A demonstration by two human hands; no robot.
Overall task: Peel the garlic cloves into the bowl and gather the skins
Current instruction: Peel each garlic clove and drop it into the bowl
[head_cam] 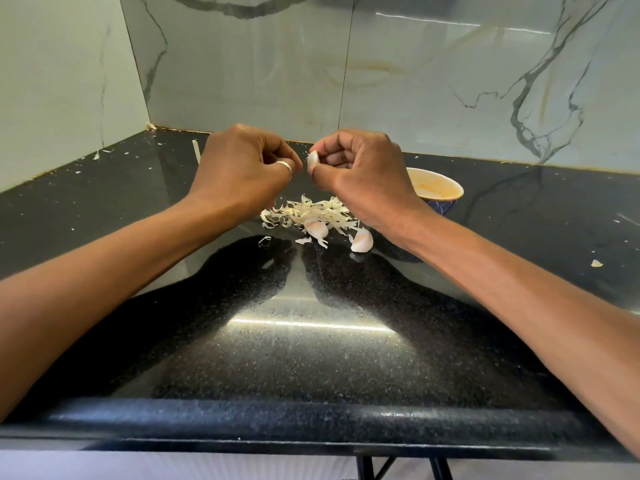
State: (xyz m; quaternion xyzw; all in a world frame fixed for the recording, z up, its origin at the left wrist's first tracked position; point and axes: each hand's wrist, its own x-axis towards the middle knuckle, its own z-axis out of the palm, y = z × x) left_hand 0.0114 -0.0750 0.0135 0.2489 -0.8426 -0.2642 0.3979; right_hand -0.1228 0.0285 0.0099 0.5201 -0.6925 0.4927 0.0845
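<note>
- Black speckled stone makes the counter (311, 358); it is glossy and stands in a corner of pale wall tiles (415, 81) with grey veins.
- One garlic clove (313, 159) is up in the air, above the middle of the counter and left of the bowl; some skin seems to be on it.
- The right hand (360, 174) pinches this clove between thumb and curled fingertips.
- The left hand (239, 168), with a ring (285, 166), has its fingers curled, and their tips are just beside the clove; whether they hold a strip of skin, I cannot tell.
- Below the hands lies a pile of skins (311, 213), loose but in one place.
- At the near edge of this pile are two cloves (362, 239) with skin on them.
- The bowl (446, 192) stands to the right, partly behind the right hand; what it holds I cannot tell.
- I judge the task is well advanced: many skins are off, but three cloves remain, and the gathering is not yet done.
- Small scraps (596, 263) lie well apart from the pile, on the right and in the far left corner.
</note>
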